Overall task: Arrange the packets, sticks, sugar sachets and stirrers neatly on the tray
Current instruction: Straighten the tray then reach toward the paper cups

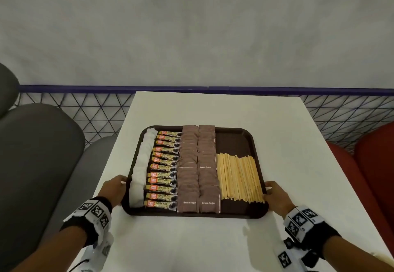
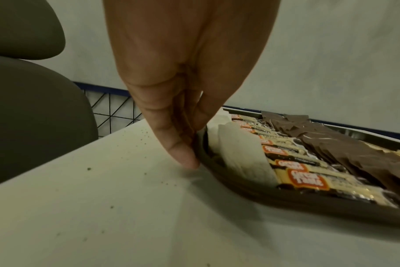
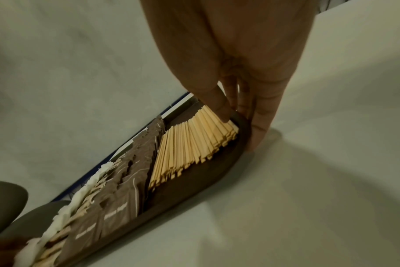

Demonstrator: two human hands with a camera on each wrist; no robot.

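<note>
Tray (image 1: 234, 215) on white table (image 1: 213, 107) | grey wall (image 1: 191, 26) | mesh railing (image 1: 102, 109)

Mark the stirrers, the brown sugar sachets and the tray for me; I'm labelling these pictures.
stirrers (image 1: 239, 178), head view, middle of the bundle.
brown sugar sachets (image 1: 189, 202), head view, nearest left sachet.
tray (image 1: 232, 138), head view, bare far-right floor.
</note>
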